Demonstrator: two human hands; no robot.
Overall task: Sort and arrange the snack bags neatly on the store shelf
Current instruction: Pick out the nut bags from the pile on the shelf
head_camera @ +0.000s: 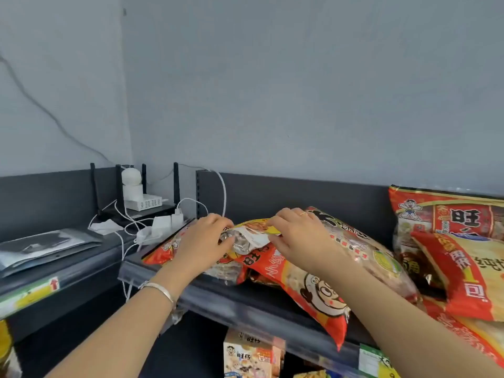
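Hands: left hand [207, 241] and right hand [297, 236] both pinch the top snack bag [249, 237], lying atop the red bag [313, 290] that overhangs the front edge of the shelf [245, 306]. Advice: square both bags inward before release.

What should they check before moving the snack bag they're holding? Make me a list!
1. Both hands hold it: left hand and right hand grip the top snack bag. Ok.
2. Pile underneath sits fully on the shelf: the red bag hangs over the shelf edge. Not ok.
3. Bags on the right are lined up: they overlap, tilted. Not ok.
4. White plugs and cables are apart from the pile's left end: cannot tell.
5. A free spot for the bag: cannot tell.
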